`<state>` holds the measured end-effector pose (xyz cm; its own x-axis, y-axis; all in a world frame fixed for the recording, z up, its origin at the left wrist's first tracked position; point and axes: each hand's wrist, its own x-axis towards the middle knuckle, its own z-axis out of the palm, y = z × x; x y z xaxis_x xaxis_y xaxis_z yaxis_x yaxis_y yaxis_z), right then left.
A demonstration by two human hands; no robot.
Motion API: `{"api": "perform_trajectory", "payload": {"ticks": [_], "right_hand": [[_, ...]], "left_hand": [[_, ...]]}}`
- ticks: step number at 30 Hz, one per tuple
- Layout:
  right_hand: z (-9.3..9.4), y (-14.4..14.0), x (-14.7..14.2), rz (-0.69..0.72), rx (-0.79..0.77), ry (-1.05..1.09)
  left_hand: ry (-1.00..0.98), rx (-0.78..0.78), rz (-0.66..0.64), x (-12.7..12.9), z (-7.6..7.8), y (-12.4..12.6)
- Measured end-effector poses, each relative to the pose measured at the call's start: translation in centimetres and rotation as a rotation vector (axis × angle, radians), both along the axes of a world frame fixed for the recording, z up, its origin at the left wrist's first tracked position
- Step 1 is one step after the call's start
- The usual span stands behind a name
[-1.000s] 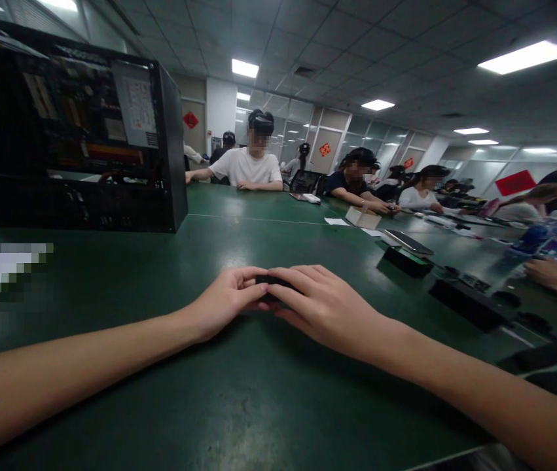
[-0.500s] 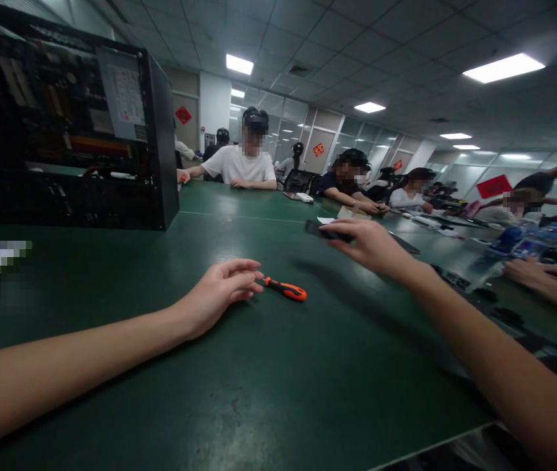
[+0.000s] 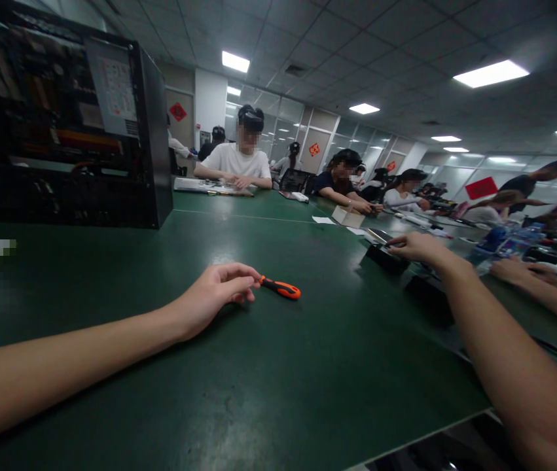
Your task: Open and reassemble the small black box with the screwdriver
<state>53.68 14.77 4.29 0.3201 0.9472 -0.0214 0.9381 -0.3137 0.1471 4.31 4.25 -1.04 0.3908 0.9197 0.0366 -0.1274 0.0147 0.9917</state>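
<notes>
My left hand (image 3: 219, 291) rests on the green table (image 3: 268, 392), its fingers curled around the front end of a small orange-and-black screwdriver (image 3: 282, 288). The screwdriver lies flat and its handle points right. My right hand (image 3: 418, 247) is stretched far to the right, with its fingertips at a low black box (image 3: 385, 258) that has a flat dark device (image 3: 377, 235) on top. Whether the right hand still holds something is hidden by its fingers.
A big open black computer case (image 3: 62, 131) stands at the back left. Several people sit along the far and right sides. Another person's hands (image 3: 518, 269) lie at the right, near blue bottles (image 3: 497, 239). A small cardboard box (image 3: 347, 216) sits mid-table. The table's edge (image 3: 420, 437) runs along the lower right.
Both hands were together over a dark item. My right hand lifted away with a flat dark thing and swung right to the black box, which uncovered the screwdriver at my left fingertips.
</notes>
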Motion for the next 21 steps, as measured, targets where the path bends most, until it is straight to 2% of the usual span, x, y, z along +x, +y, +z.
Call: {"api": "perform_trajectory", "payload": {"ticks": [6, 21], "right_hand": [[-0.3, 0.2, 0.3, 0.013, -0.031, 0.011], [-2.4, 1.7, 1.1, 0.045, 0.019, -0.046]], "left_hand": [[0.0, -0.002, 0.019, 0.0, -0.1, -0.1], [0.039, 0.035, -0.013, 0.1, 0.1, -0.3]]}}
